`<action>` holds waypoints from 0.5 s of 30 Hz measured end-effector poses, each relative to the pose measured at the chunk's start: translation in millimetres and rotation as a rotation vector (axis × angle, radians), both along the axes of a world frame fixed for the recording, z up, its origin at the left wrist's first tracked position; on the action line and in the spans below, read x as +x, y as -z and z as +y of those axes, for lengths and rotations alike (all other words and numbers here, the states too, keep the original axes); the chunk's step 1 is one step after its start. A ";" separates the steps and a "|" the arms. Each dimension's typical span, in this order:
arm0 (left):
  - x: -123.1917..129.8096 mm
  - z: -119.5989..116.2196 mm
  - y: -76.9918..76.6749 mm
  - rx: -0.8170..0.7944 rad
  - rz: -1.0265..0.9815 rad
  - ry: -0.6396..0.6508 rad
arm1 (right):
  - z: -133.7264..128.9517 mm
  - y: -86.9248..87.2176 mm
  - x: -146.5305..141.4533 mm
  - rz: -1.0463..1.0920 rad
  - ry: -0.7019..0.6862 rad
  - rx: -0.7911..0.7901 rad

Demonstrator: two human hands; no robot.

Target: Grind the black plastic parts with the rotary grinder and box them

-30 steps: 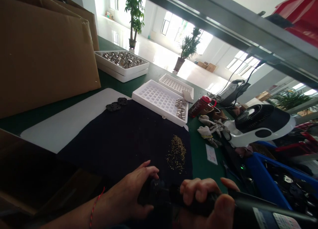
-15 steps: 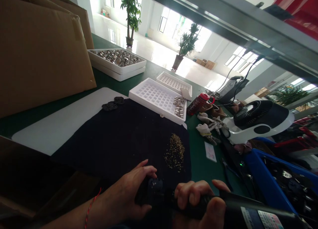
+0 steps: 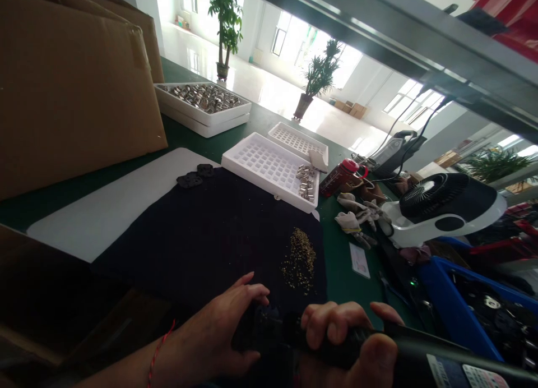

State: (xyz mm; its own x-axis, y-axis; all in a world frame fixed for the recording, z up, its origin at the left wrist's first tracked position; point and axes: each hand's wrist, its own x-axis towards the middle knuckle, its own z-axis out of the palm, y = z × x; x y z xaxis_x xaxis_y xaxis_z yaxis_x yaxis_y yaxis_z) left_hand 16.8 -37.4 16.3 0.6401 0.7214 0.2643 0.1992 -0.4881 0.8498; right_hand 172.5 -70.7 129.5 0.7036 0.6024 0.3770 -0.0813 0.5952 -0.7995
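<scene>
My left hand (image 3: 225, 329) is curled around a dark block-like part (image 3: 263, 320) at the bottom of the view; its exact kind is lost in shadow. In my right hand (image 3: 347, 335) is a black electric screwdriver (image 3: 414, 343), lying nearly level with its front end pointed at the part. Whether its tip touches the part I cannot tell. Beyond my hands lies a loose pile of small brass-coloured screws (image 3: 301, 253) on a dark cloth (image 3: 202, 236). Two flat black parts (image 3: 190, 179) rest at the cloth's far left edge.
A white gridded tray (image 3: 260, 158) holds metal pieces in one corner; another white tray (image 3: 210, 121) behind is heaped with them. To the right are a red bottle (image 3: 339, 176), gloves (image 3: 353, 214), a fan (image 3: 449, 206) and a blue bin (image 3: 458, 315). A cardboard box (image 3: 79, 91) stands left.
My right hand and the screwdriver have shifted a little to the right, away from the part. My left hand keeps its hold; the whole view has swung slightly.
</scene>
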 end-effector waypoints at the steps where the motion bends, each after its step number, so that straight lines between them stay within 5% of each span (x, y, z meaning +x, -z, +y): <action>1: -0.5 0.5 -4.5 -0.004 0.004 0.009 | 2.0 -0.2 -2.6 -0.004 0.021 0.003; 5: -2.5 1.9 -15.9 0.012 -0.010 0.030 | 10.1 1.0 -13.0 -0.020 0.067 0.016; 15: -1.2 1.7 -12.7 -0.027 0.010 0.035 | 14.4 5.4 -15.0 -0.011 0.016 -0.011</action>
